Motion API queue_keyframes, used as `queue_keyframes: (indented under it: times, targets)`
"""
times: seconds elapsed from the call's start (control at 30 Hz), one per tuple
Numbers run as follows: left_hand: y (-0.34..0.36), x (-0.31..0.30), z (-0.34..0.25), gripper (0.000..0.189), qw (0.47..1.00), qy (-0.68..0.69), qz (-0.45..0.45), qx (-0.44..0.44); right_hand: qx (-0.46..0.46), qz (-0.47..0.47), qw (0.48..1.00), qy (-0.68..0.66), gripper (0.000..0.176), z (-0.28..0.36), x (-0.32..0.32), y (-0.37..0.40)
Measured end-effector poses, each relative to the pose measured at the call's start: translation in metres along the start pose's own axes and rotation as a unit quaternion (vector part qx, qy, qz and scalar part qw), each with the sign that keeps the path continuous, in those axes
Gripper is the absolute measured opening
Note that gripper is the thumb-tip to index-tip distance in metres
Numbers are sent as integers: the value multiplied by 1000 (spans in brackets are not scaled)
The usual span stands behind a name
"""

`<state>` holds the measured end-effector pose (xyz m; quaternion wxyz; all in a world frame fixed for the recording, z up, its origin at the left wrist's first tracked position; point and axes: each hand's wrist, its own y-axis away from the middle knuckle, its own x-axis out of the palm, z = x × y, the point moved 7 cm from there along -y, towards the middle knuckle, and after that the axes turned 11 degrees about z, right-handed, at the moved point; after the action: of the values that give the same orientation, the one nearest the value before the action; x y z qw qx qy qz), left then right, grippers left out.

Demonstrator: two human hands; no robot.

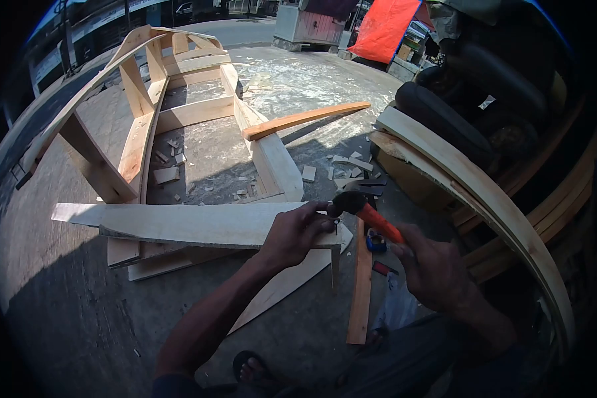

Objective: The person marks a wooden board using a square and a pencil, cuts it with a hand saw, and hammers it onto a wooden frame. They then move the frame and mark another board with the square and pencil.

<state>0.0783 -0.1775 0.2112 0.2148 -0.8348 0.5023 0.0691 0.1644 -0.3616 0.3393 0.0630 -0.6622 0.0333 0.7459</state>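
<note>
My right hand (pixel 438 268) is wrapped round the orange handle of a claw hammer (pixel 380 223). The hammer's dark head is right at the fingertips of my left hand (pixel 292 232). Thumb and forefinger there pinch a small nail (pixel 336 227) near the right end of a pale wooden plank (pixel 179 223). That plank lies across the near end of a wooden frame (pixel 196 114), and the wrist of my left hand passes over its front edge.
A loose orange-brown stick (pixel 305 121) leans on the frame's right side. Wood offcuts (pixel 309 174) litter the concrete. Beside my feet are a blue tape measure (pixel 376 241) and a narrow board (pixel 360 292). Long curved planks (pixel 484 199) and a black seat (pixel 441 119) stand at right.
</note>
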Motion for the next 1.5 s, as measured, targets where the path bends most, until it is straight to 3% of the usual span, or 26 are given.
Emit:
queue_keyframes:
  times: [0.1, 0.17, 0.23, 0.3, 0.33, 0.37, 0.4, 0.43, 0.47, 0.5, 0.57, 0.6, 0.63, 0.7, 0.73, 0.77, 0.83, 0.87, 0.9, 0.97, 1.0, 1.17, 1.23, 1.27, 1.37, 1.5]
  targets:
    - [-8, -32, 3, 25, 983, -148, -109, -24, -66, -34, 997, 13, 26, 7, -13, -1]
    - [-12, -41, 10, 28, 958, -233, -167, 27, -66, -88, 993, -28, 27, 21, -46, 5]
    - [-14, -40, 33, 32, 911, -345, -45, -222, -67, -136, 986, -70, 27, 17, -52, 11]
    - [-13, -35, 37, 32, 920, -343, -68, -180, -158, -252, 864, -407, 29, -19, -38, 24]
    - [-13, -36, 38, 31, 917, -346, -70, -187, -154, -296, 942, -31, 33, -3, -29, 19]
    - [-14, -38, 37, 31, 914, -350, -76, -193, -155, -298, 942, -29, 33, -1, -35, 16]
    - [-16, -39, 34, 31, 914, -349, -82, -188, -80, -63, 995, 10, 34, -5, -16, -6]
    - [-15, -39, 36, 31, 912, -353, -72, -199, 7, 171, 984, 45, 35, -15, 9, -10]
    - [-15, -39, 38, 32, 909, -353, -62, -212, -81, 67, 990, 96, 32, -2, -13, -10]
    - [-16, -41, 37, 32, 910, -349, -69, -215, -87, 70, 989, 102, 32, 5, -24, -9]
    - [-12, -39, 35, 28, 918, -336, -74, -197, -33, -130, 980, -150, 26, 6, -66, 7]
    - [-10, -38, 38, 28, 918, -334, -71, -203, -56, -205, 928, -307, 26, -14, -57, 20]
    - [-11, -40, 36, 28, 917, -340, -78, -194, -54, -206, 927, -308, 26, -22, -42, 14]
    - [-12, -37, 29, 27, 918, -344, -89, -178, -78, 15, 996, 50, 26, -10, 0, -6]
    - [-13, -37, 26, 27, 918, -341, -89, -181, 89, 232, 964, 90, 25, -20, 15, -11]
    - [-12, -37, 25, 27, 919, -340, -77, -186, 92, 227, 966, 88, 25, -18, 9, -9]
    - [-14, -39, 24, 27, 918, -341, -75, -188, -92, 11, 995, 26, 27, 3, -32, -11]
    - [-12, -36, 27, 27, 917, -342, -65, -194, -38, -31, 993, -103, 27, 5, -45, -6]
    - [-10, -33, 31, 27, 918, -338, -59, -200, -35, -23, 993, -107, 27, -2, -27, -4]
    - [-12, -35, 26, 27, 918, -347, -74, -175, -91, -145, 982, -84, 24, -11, -7, 2]
    - [-12, -37, 25, 27, 917, -350, -80, -172, -11, 149, 982, 111, 23, -18, 17, -9]
    - [-12, -35, 29, 32, 915, -357, -81, -169, -45, 18, 998, -43, 20, -5, -13, -9]
    - [-9, -32, 29, 31, 916, -353, -72, -179, -71, -146, 972, -169, 20, -22, 1, 2]
    - [-10, -36, 26, 29, 916, -349, -74, -182, -35, 57, 998, 20, 22, -23, 21, -6]
    - [-10, -36, 24, 30, 917, -346, -73, -183, -65, 107, 991, 54, 25, -10, 3, -12]
    - [-9, -35, 25, 27, 919, -345, -89, -169, -61, -137, 972, -182, 19, -23, 1, 2]
